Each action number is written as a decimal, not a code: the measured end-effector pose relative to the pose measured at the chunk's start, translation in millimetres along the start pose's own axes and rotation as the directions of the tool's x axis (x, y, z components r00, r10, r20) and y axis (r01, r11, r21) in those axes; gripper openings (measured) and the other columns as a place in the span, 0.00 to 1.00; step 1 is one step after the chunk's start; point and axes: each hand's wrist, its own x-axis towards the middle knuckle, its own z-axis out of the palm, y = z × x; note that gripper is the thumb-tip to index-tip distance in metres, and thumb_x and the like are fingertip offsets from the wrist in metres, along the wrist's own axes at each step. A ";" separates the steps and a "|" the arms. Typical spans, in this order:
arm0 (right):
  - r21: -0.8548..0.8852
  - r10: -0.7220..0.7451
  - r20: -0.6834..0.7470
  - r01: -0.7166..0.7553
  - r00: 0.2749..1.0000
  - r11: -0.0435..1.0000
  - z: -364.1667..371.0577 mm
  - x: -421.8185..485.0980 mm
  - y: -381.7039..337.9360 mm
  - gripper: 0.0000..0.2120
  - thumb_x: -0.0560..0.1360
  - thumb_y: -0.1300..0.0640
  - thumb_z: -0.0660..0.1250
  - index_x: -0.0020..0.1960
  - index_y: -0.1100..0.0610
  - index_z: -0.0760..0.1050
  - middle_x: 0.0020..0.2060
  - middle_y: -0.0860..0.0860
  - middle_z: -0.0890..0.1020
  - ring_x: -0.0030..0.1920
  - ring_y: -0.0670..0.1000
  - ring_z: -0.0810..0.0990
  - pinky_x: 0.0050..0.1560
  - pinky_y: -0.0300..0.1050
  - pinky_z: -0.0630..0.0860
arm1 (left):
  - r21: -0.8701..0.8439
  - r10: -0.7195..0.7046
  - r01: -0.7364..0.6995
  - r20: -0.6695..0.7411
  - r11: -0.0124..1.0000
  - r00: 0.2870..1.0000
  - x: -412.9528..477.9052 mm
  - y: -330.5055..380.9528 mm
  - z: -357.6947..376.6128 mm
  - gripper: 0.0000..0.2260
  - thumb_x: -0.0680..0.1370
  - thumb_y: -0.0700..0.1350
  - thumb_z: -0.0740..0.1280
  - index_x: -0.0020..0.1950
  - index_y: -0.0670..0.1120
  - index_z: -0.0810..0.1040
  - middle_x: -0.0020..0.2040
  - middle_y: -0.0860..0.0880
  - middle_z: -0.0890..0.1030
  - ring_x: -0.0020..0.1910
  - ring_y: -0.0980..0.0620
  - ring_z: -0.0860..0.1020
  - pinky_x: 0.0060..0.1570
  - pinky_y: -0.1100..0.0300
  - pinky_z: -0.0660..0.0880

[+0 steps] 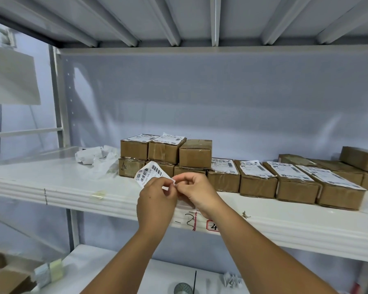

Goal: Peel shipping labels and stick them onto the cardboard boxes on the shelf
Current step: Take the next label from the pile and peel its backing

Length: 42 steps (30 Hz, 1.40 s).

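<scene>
Hands hovered together over the near edge of the shelf (72, 187) in the head view. The left hand (156, 194) pinched a shipping label (149, 171) upright while the right hand (197, 192) nipped its right corner, apparently to split it from its backing. Just behind, an unlabelled cardboard box (196, 152) topped the stack, probably next. Labelled boxes (293, 179) lined the right, and crumpled backing paper (94, 157) lay far left.
</scene>
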 end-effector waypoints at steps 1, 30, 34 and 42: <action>-0.004 -0.002 -0.007 0.002 1.000 1.000 -0.1 -0.5 -0.3 0.07 0.75 0.68 0.65 0.48 0.58 0.78 0.28 0.48 0.74 0.28 0.45 0.74 0.32 0.35 0.73 | 0.007 -0.026 0.026 -0.004 1.000 1.000 0.5 1.5 0.4 0.04 0.75 0.44 0.66 0.42 0.50 0.80 0.43 0.54 0.80 0.40 0.54 0.79 0.42 0.55 0.75; -0.089 -0.100 0.017 0.101 0.995 0.991 -2.4 -14.8 -12.9 0.16 0.81 0.55 0.60 0.34 0.54 0.70 0.20 0.42 0.73 0.23 0.39 0.69 0.22 0.28 0.62 | -0.303 -0.154 0.204 0.179 0.931 0.972 -1.0 15.0 -1.4 0.11 0.80 0.48 0.60 0.41 0.45 0.75 0.33 0.52 0.75 0.34 0.54 0.72 0.34 0.60 0.66; 0.005 -0.080 0.024 0.080 0.997 0.997 -3.6 -13.5 -13.9 0.16 0.81 0.54 0.59 0.35 0.54 0.72 0.23 0.43 0.73 0.27 0.45 0.68 0.24 0.31 0.64 | -0.385 -0.114 0.198 0.230 0.901 0.966 3.5 15.3 -1.9 0.10 0.79 0.48 0.62 0.42 0.45 0.76 0.34 0.53 0.76 0.34 0.56 0.73 0.37 0.61 0.68; 0.003 -0.024 0.057 0.024 0.998 1.000 -4.3 -11.8 -12.8 0.16 0.81 0.56 0.60 0.34 0.55 0.70 0.26 0.47 0.74 0.27 0.44 0.67 0.25 0.32 0.64 | -0.457 -0.292 0.368 0.230 0.810 0.928 13.3 13.1 5.9 0.09 0.80 0.42 0.61 0.40 0.44 0.72 0.39 0.43 0.79 0.40 0.43 0.77 0.43 0.49 0.74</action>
